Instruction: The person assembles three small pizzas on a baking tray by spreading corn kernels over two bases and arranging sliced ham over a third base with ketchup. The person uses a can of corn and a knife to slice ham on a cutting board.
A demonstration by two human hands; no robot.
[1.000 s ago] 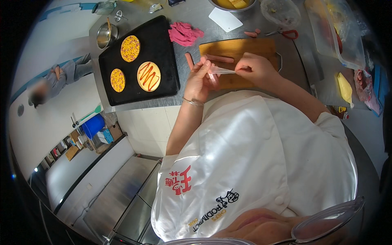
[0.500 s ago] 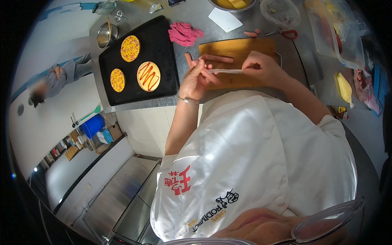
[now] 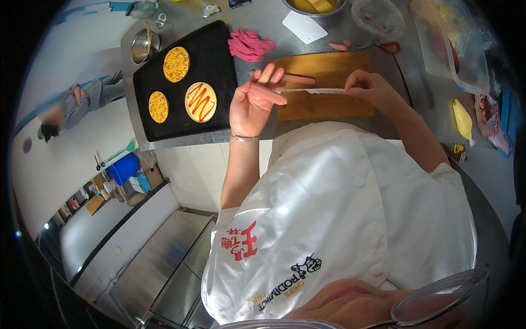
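My left hand [image 3: 245, 114] keeps a pink sausage [image 3: 267, 93] against its palm under the thumb, fingers stretched out above it. From beside that sausage a thin, whitish strip of casing [image 3: 323, 91] runs tautly to my right hand [image 3: 366, 88], whose fingers pinch its end. Just past the left fingers, another pink sausage [image 3: 299, 79] lies on the wooden cutting board [image 3: 329, 111]. Both hands are over or beside the board, at the near side of the steel table.
Left stands a black baking tray [image 3: 213, 55] with two corn-topped rounds and one round with red sauce [image 3: 201, 102]. Behind are a pink cloth [image 3: 250, 45], white scraper [image 3: 304, 27], red-handled scissors [image 3: 390, 47] and small pink scraps [image 3: 339, 46]. A plastic tub [image 3: 457, 77] and piping bag [image 3: 462, 118] are right.
My right hand has moved right, drawing the strip out longer. The left hand has shifted slightly left and its fingers have opened out, with the sausage lying across the palm.
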